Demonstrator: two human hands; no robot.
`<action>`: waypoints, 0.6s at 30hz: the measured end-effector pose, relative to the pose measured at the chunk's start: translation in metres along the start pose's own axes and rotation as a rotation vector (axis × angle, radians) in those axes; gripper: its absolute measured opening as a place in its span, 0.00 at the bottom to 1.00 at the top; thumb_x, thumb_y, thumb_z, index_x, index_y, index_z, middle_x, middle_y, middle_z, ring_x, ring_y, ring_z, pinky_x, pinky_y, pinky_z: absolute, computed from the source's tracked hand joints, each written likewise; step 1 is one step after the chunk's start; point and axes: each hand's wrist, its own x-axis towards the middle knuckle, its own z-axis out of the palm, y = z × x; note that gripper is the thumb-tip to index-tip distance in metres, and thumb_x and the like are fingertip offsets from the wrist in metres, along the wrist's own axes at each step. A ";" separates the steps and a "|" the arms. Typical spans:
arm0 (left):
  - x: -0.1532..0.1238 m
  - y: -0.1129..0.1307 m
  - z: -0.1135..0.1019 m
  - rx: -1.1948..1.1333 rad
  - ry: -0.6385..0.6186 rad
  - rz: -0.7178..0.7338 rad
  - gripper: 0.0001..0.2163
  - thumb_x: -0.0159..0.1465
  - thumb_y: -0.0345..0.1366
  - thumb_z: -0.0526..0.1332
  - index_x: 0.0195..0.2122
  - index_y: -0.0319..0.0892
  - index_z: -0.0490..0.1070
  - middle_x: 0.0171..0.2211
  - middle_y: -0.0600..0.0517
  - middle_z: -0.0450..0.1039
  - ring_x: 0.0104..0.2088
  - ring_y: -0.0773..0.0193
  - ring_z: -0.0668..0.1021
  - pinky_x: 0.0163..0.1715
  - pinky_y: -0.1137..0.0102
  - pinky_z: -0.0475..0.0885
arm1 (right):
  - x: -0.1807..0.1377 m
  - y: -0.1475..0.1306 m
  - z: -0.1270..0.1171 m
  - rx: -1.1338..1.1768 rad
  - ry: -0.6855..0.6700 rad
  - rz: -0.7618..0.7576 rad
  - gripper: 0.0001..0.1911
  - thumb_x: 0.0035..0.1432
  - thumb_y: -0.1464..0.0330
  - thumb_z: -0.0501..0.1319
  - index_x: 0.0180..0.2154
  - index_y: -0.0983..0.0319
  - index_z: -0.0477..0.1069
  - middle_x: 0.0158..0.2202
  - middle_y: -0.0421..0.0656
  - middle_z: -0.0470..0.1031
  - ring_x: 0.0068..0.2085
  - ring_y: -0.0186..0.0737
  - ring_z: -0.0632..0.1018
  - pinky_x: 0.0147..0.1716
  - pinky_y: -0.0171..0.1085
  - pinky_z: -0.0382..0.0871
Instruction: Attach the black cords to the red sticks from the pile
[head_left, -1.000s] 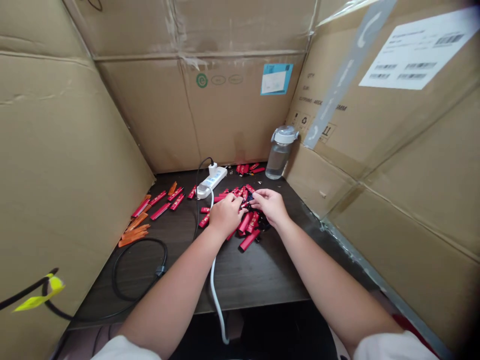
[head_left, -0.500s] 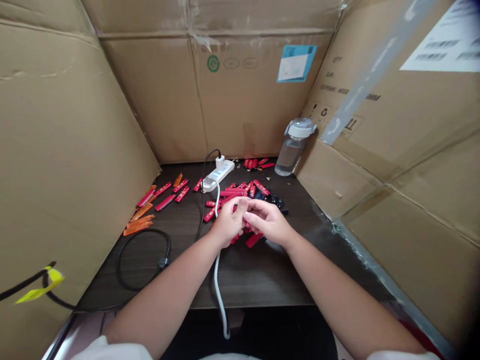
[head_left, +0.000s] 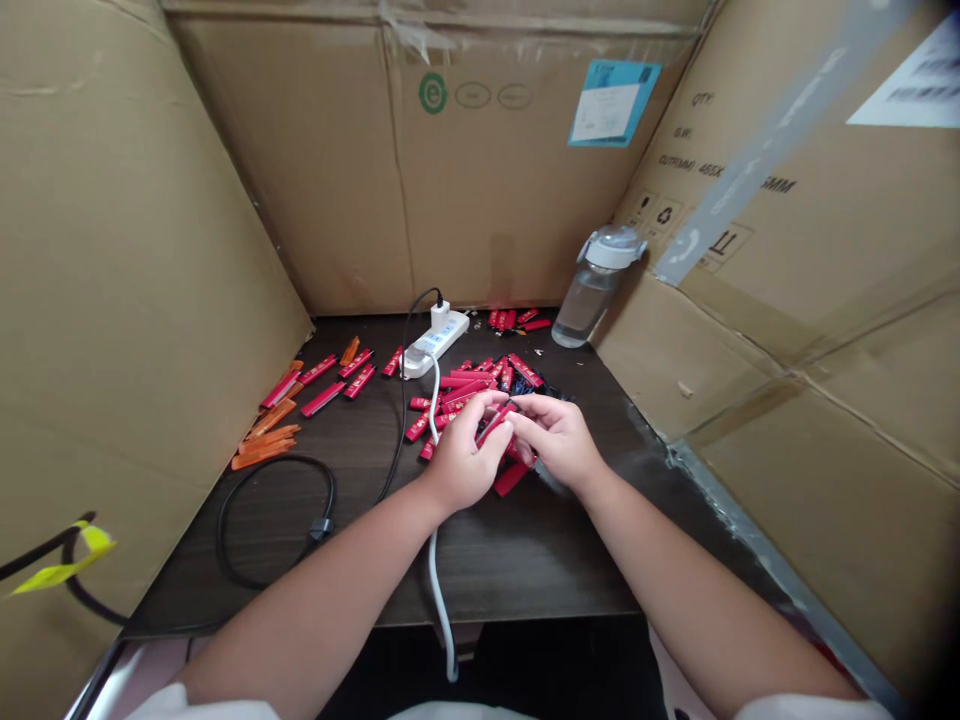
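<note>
Both my hands meet over a dark table (head_left: pixel 480 540), just in front of a heap of small red bar-shaped pieces (head_left: pixel 480 382). My left hand (head_left: pixel 463 462) pinches one red piece (head_left: pixel 496 421) between thumb and fingers. My right hand (head_left: pixel 561 440) grips the same piece at its other end, fingers closed. A few black bits (head_left: pixel 544 385) lie mixed in the heap behind my hands. Another red piece (head_left: pixel 511 478) lies under my hands.
A row of red pieces (head_left: pixel 330 385) and orange pieces (head_left: pixel 268 442) lies at the left. A white power strip (head_left: pixel 435 343) with its white cable (head_left: pixel 435 560), a black cable loop (head_left: pixel 274 525) and a clear bottle (head_left: pixel 594 288) stand on the table. Cardboard walls (head_left: pixel 112 300) enclose three sides.
My hands have drawn back from the heap toward me, lifting one red piece between them. The camera has tilted slightly, so the walls sit higher in view.
</note>
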 end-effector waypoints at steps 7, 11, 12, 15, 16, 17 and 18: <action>0.000 -0.013 -0.001 0.035 -0.021 0.091 0.17 0.64 0.34 0.55 0.54 0.41 0.67 0.53 0.44 0.72 0.54 0.57 0.73 0.55 0.60 0.68 | -0.001 0.005 -0.004 -0.111 -0.032 -0.026 0.18 0.61 0.57 0.57 0.42 0.64 0.72 0.13 0.34 0.65 0.13 0.31 0.65 0.13 0.31 0.59; 0.001 -0.017 0.003 -0.146 -0.067 -0.059 0.19 0.63 0.36 0.57 0.55 0.39 0.68 0.47 0.43 0.75 0.42 0.59 0.79 0.41 0.64 0.76 | -0.001 0.005 -0.004 -0.222 -0.003 -0.117 0.12 0.62 0.60 0.55 0.34 0.61 0.71 0.18 0.37 0.68 0.16 0.30 0.66 0.16 0.31 0.60; 0.002 -0.017 0.003 -0.185 -0.088 -0.085 0.20 0.63 0.37 0.57 0.56 0.39 0.67 0.45 0.44 0.76 0.37 0.61 0.79 0.37 0.66 0.77 | -0.001 0.005 -0.003 -0.248 -0.002 -0.133 0.11 0.62 0.62 0.55 0.33 0.60 0.70 0.19 0.37 0.69 0.17 0.31 0.67 0.18 0.32 0.61; 0.001 -0.016 0.006 -0.234 -0.122 -0.107 0.21 0.63 0.37 0.57 0.57 0.39 0.67 0.43 0.45 0.77 0.28 0.66 0.77 0.30 0.68 0.76 | -0.001 0.005 -0.004 -0.348 0.004 -0.181 0.08 0.62 0.66 0.53 0.31 0.60 0.66 0.20 0.37 0.71 0.20 0.33 0.70 0.22 0.33 0.63; 0.000 -0.016 0.006 -0.224 -0.120 -0.099 0.21 0.63 0.36 0.57 0.57 0.39 0.67 0.44 0.45 0.77 0.27 0.66 0.77 0.30 0.68 0.76 | -0.001 0.005 -0.004 -0.391 0.008 -0.203 0.08 0.61 0.67 0.52 0.29 0.59 0.65 0.19 0.37 0.70 0.20 0.33 0.70 0.23 0.33 0.63; -0.001 -0.015 0.007 -0.206 -0.118 -0.087 0.20 0.63 0.36 0.57 0.57 0.40 0.67 0.44 0.45 0.77 0.27 0.67 0.77 0.30 0.68 0.76 | 0.000 0.005 -0.004 -0.434 0.015 -0.226 0.09 0.61 0.68 0.52 0.28 0.59 0.64 0.19 0.37 0.70 0.20 0.34 0.70 0.23 0.33 0.62; -0.002 -0.015 0.007 -0.185 -0.121 -0.074 0.20 0.63 0.35 0.56 0.57 0.40 0.67 0.44 0.45 0.77 0.26 0.67 0.77 0.30 0.68 0.76 | 0.000 0.006 -0.005 -0.475 0.022 -0.250 0.10 0.60 0.69 0.51 0.26 0.59 0.62 0.18 0.37 0.69 0.20 0.34 0.69 0.23 0.34 0.62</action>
